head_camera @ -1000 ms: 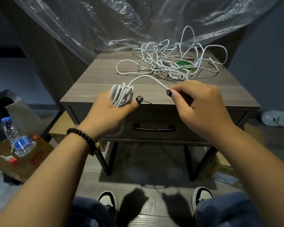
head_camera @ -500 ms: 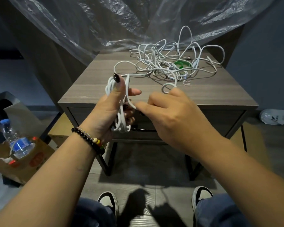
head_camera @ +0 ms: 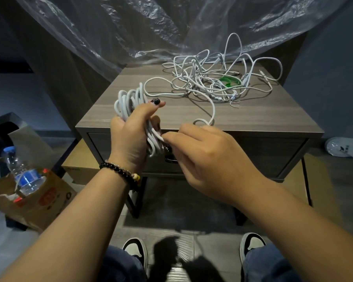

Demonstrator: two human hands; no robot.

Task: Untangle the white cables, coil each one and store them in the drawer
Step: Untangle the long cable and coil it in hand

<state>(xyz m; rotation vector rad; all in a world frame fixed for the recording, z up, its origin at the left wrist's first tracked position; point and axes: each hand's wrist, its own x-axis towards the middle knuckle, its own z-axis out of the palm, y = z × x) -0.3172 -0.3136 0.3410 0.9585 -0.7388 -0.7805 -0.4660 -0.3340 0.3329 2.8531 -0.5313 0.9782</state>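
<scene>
We are finding no text that can be read with certainty in this view. We are seeing a blue label on the water bottle [head_camera: 21, 171] at lower left, but its print is blurring beyond legibility. We are noting orange-red round printed marks on the brown paper bag [head_camera: 39, 202] holding the bottle, with characters too small to make out. We are also observing a dark logo-like mark on the white object [head_camera: 344, 147] lying on the floor at far right, which we cannot decipher. The cardboard box [head_camera: 80, 167] under the nightstand is showing a faint dark line of print, likewise unreadable.
</scene>
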